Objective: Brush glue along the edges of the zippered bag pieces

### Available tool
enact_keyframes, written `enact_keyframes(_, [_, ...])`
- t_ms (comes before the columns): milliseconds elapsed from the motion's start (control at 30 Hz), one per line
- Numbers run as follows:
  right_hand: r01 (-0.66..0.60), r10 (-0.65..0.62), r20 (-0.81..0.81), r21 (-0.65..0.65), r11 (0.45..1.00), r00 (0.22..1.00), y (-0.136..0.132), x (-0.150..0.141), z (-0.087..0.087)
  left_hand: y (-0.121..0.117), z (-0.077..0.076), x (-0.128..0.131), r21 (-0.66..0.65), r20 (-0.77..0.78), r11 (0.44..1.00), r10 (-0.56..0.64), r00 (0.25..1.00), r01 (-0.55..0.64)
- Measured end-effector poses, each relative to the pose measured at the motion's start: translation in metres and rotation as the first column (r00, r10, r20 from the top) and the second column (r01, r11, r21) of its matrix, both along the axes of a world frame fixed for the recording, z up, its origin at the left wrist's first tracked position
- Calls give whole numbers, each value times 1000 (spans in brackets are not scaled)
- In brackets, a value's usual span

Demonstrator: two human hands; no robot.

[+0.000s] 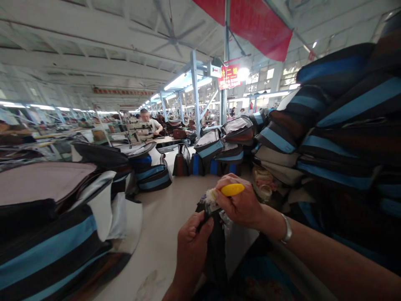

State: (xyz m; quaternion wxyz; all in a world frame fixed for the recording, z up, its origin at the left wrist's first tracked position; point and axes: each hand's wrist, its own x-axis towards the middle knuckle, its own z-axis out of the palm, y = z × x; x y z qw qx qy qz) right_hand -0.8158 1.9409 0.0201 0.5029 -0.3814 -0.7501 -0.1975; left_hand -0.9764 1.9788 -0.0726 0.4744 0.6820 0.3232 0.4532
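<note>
Right hand (242,205) fingers grip a yellow-handled brush (232,190); left hand (191,240) fingers pinch dark, likely floppy fabric (216,242), best held edgewise.

"What's cut off?"
"The red cloth banner (261,31), by the top edge."
"And hidden?"
"Part of the rounded yellow-handled tool (232,190), behind fingers of the right hand (242,203)."

A yellow-handled brush with pale, frayed bristles (232,190) is held slanted against the upper edge of a dark, pale-lined fabric piece (216,246), which is draped at the lower centre of the frame.
</note>
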Motion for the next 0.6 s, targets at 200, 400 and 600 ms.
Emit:
enact_keyframes(200, [-91,96,102,-52,994,990,8,4,-11,0,0,-1,22,-1,999,-25,1000,25])
enact_keyframes(400, [167,-183,-282,-81,983,942,-7,52,2,74,22,-30,312,-312,949,73,947,30])
enact_keyframes(600, [341,-394,-501,-198,919,771,-30,147,-12,184,7,-36,351,-420,875,466,779,-335])
